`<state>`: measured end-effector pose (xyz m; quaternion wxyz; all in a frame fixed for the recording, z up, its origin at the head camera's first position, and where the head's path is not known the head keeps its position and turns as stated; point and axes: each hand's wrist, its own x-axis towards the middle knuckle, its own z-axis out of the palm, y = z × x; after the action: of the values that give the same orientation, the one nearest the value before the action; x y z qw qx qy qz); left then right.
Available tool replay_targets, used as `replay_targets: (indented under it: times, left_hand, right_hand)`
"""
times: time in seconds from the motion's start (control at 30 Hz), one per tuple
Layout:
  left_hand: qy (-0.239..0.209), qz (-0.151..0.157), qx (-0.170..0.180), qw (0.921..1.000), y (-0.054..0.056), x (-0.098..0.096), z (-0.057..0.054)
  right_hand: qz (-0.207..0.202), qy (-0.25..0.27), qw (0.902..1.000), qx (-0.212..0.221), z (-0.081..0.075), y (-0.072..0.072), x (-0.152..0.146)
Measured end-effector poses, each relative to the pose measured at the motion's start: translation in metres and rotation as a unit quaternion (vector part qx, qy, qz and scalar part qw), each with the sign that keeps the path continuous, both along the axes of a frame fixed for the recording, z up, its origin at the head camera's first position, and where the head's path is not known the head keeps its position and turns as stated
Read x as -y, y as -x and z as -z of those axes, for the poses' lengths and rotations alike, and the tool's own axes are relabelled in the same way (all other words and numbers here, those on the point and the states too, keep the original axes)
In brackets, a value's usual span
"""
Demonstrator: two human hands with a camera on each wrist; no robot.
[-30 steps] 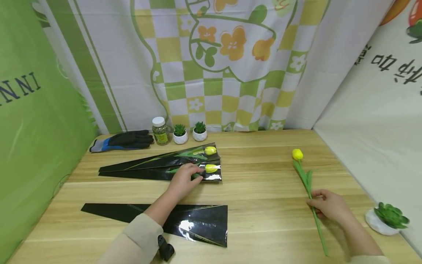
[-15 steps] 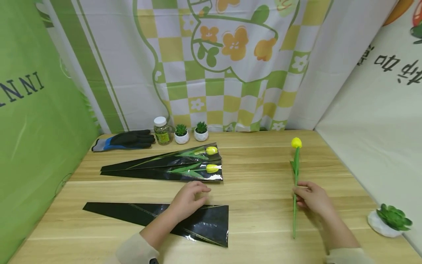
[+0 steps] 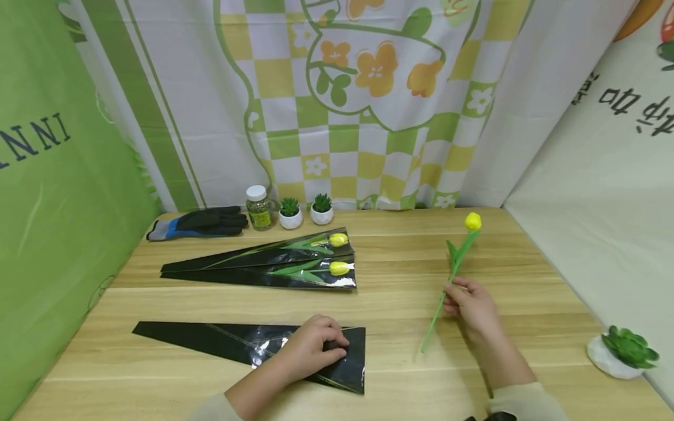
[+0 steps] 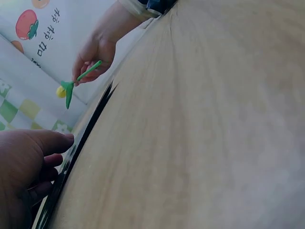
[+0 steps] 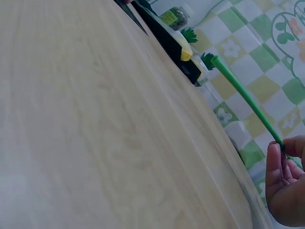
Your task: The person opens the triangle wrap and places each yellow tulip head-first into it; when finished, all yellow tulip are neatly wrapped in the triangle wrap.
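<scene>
Yellow artificial tulip (image 3: 472, 221) on its green stem, pinched in right hand (image 3: 474, 304); left hand (image 3: 310, 351) presses loosely curled fingers (image 4: 45, 160) onto black cone-shaped plastic sleeve (image 3: 210, 342); only the head view shows the bloom.

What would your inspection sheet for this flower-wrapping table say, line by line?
Surface: wooden table, pale grain.
Job's things: loose yellow tulip; empty black sleeve; two sleeved tulips behind it.
Clutter: work glove, jar, two small potted plants, succulent at right edge.
Hands: left hand rests on the empty sleeve; right hand pinches the tulip's stem.
Cables: nothing seen.
Surroundings: checked floral curtain, green banner.
</scene>
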<state>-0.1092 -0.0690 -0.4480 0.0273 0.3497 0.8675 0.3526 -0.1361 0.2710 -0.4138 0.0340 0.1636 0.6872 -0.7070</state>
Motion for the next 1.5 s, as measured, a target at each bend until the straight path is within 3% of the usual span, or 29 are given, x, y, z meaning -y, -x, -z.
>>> replay_targets:
  times: [0.17,0.7,0.97,1.5]
  left_hand:
    - [0.022,-0.013,0.006,0.9996,0.0,0.0,0.003]
    - [0.036,-0.051,-0.045,0.9971,0.015,-0.007,0.01]
    - [0.017,-0.078,-0.066,0.9946,0.019,-0.009,0.012]
    - [-0.035,-0.107,-0.045,0.9926,0.018,-0.01,0.01]
  right_hand:
    - [0.011,0.021,0.9997,-0.001,-0.001,0.001,0.01]
    - [0.038,0.042,0.9983,-0.017,0.005,0.006,0.03]
    - [0.033,0.037,0.9987,-0.015,0.006,0.007,0.033]
    - [0.034,0.03,0.9988,-0.018,0.008,0.009,0.039]
